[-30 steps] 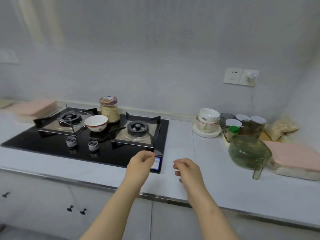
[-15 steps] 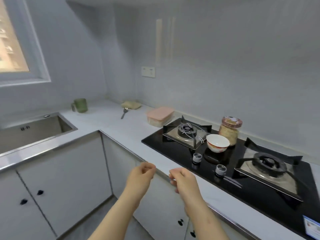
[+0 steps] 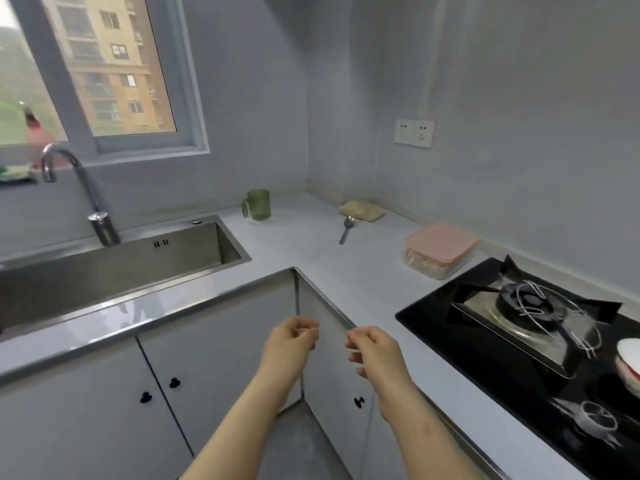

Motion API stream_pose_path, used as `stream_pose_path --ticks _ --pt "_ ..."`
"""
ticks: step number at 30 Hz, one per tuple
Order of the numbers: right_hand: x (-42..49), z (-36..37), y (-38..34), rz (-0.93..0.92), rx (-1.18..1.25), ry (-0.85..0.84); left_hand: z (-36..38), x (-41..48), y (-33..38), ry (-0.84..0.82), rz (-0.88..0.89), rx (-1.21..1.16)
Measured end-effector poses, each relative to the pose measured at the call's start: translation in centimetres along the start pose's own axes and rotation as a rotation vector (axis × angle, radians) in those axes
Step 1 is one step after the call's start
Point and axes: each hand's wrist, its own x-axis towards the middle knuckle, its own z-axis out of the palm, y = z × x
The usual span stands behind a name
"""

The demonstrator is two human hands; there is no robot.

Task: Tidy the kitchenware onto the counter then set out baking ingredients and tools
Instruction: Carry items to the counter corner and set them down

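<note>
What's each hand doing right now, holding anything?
Left hand: open, fingers loosely curled, holding nothing.
Right hand: open, fingers loosely curled, holding nothing.

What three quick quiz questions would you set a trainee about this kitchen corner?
1. True or false: the green cup lies tipped over.
2. Which thing lies nearest the spoon? A the bag of grains; B the pink-lidded box; C the tap.
3. Fill in: the fingers of the left hand and the right hand hold ____.

Key: 1 false, it stands upright on the counter; 2 A; 3 nothing.
</note>
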Motion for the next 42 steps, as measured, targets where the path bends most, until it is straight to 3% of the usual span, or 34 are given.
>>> stream_pose_path --ticks 8,15,31,35,42 --pt "17.5 2.2 -3.7 -0.002 0.026 -0.051 0.9 17.1 2.5 0.062 -0.037 -0.006" --pt "27.5 3.9 -5.3 0.032 -0.014 -0.051 1.7 27.9 3.9 0.056 -0.053 -0.007" --pt "48.6 10.0 -6.4 0.154 -0.042 0.28 1.1 53.1 3.6 -0.229 -0.064 0.119" --pt "51.1 10.5 -5.3 0.18 -0.188 0.388 1.0 56.6 2.3 -0.283 -0.116 0.152" --pt "54.8 10.4 -3.6 0.198 -0.606 0.437 1.3 60.2 -0.1 -0.402 -0.306 0.066"
